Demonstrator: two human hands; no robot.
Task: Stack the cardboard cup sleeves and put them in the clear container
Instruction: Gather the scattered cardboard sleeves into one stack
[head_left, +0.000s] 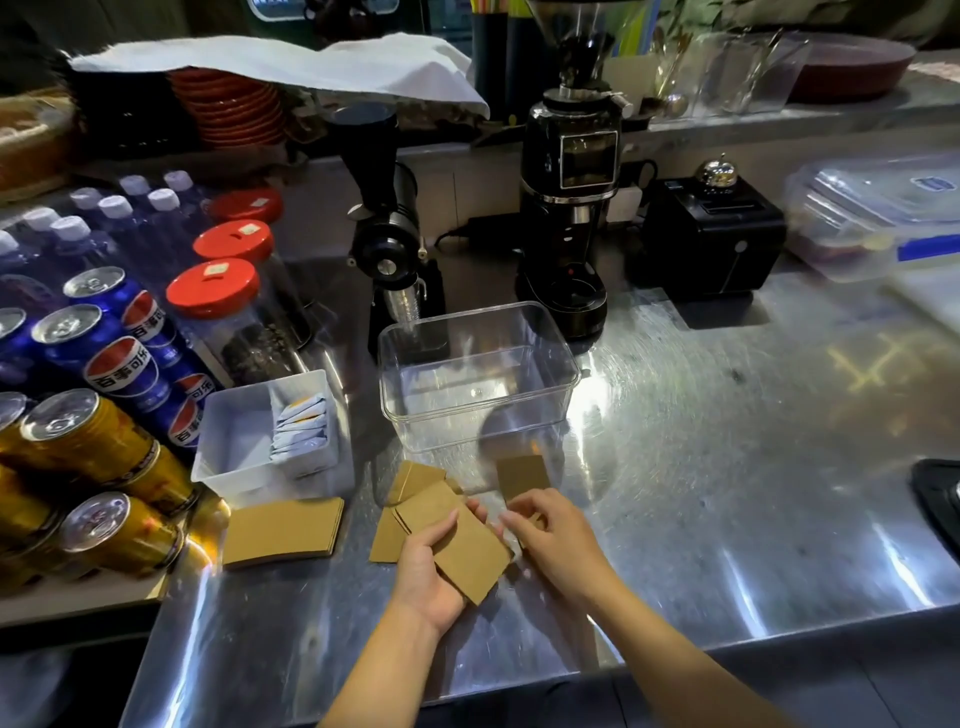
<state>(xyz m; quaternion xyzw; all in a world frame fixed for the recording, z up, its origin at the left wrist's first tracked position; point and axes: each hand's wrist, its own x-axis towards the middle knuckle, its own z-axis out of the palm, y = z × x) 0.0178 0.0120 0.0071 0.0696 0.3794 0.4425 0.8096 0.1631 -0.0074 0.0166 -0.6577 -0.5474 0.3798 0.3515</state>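
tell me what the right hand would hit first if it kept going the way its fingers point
The right hand points left, toward the sleeves held in the left hand. Its fingers are nearly on them, so it would likely meet that stack first, though depth is hard to judge.

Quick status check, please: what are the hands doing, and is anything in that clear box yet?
Left hand gripping a sleeve stack; right hand picking at loose sleeves. Clear container empty. Second stack waiting at left. Path clear.

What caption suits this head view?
Left hand holds cardboard sleeves; the clear container sits empty.
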